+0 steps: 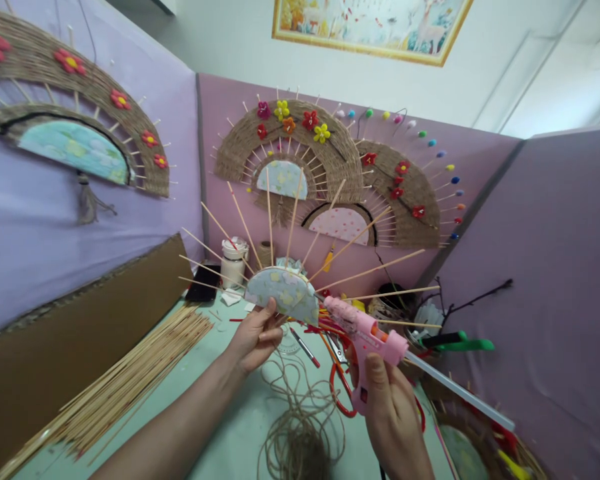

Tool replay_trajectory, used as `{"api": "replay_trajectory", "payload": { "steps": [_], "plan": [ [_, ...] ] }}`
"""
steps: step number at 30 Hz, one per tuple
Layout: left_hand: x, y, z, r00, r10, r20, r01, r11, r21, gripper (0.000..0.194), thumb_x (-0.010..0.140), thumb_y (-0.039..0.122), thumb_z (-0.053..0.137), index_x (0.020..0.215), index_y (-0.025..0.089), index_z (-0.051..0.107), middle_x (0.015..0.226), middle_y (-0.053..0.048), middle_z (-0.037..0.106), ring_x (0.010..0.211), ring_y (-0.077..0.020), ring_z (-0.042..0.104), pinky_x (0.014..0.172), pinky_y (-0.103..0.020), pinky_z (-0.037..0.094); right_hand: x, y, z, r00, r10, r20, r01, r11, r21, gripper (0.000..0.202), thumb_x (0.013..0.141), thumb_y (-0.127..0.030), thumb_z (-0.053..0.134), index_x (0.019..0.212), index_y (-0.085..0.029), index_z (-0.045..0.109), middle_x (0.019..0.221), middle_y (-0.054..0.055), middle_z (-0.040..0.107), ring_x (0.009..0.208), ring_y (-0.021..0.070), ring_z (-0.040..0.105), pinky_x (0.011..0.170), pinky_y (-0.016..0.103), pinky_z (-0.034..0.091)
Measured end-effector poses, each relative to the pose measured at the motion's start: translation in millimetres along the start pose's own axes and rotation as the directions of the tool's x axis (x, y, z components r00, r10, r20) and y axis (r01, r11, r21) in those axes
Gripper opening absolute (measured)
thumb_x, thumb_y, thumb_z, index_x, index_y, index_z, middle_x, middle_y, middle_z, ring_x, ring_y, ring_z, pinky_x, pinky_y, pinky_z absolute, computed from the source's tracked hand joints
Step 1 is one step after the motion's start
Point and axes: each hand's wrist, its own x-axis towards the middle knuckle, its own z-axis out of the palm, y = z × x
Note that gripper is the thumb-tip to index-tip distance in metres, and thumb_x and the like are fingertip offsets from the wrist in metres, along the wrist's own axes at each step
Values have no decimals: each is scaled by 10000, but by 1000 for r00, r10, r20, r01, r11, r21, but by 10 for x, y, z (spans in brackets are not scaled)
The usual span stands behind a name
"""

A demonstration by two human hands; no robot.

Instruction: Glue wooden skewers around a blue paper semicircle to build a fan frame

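Note:
My left hand (260, 337) pinches the lower edge of a pale blue, flower-patterned half-disc (283, 292). Thin wooden sticks (269, 220) fan outward from the disc's curved edge. Closed around the handle of a pink glue gun (363, 333) is my right hand (393, 413). The gun's nozzle points left and lies close to the right part of the half-disc; whether it touches cannot be made out. A long whitish glue stick (460, 390) sticks out from the gun's rear. Below both hands, a loose tangle of twine (300, 427) lies on the table.
Bundled wooden sticks (145, 373) lie at left beside a cardboard strip (80, 360). A white jar (234, 263) and black phone (203, 283) stand behind. A pen (305, 347), red-handled scissors (337, 380) and green-handled pliers (460, 343) lie around. Woven fans (290, 140) hang on the partition.

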Motion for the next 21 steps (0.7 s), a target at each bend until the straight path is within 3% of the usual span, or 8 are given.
{"api": "replay_trajectory", "payload": {
  "steps": [3, 8, 13, 21],
  "plan": [
    [2, 10, 2, 1000, 8, -7, -8, 1000, 0, 232, 928, 133, 526, 1149, 198, 545, 959, -55, 684, 719, -81, 678, 268, -41, 267, -4, -15, 8, 1000, 2, 3, -2, 1000, 4, 654, 899, -696, 339, 854, -159, 711, 663, 58, 652, 628, 213, 575, 637, 316, 462],
    [-1, 28, 28, 1000, 4, -12, -4, 1000, -16, 202, 941, 131, 499, 1124, 192, 555, 923, -43, 688, 738, -85, 686, 267, -48, 271, 2, -1, -5, 1000, 9, 12, -9, 999, -48, 640, 903, -692, 323, 702, -182, 654, 628, 50, 612, 634, 207, 555, 643, 317, 439],
    [-5, 32, 50, 1000, 12, -15, -12, 1000, -11, 201, 924, 152, 548, 1118, 202, 562, 998, -51, 696, 724, -70, 679, 268, -42, 256, 14, 14, -23, 999, 15, 39, -14, 1000, -26, 639, 914, -673, 322, 858, -158, 696, 692, 65, 641, 647, 210, 557, 605, 309, 431],
    [-10, 53, 69, 1000, 15, -22, -15, 1000, -24, 257, 922, 146, 546, 1169, 214, 565, 1069, -63, 695, 758, -81, 689, 269, -48, 256, 19, -12, -27, 998, -33, 45, 36, 997, -65, 621, 915, -680, 303, 603, -202, 545, 559, 13, 526, 564, 175, 501, 578, 295, 399]
  ]
}}
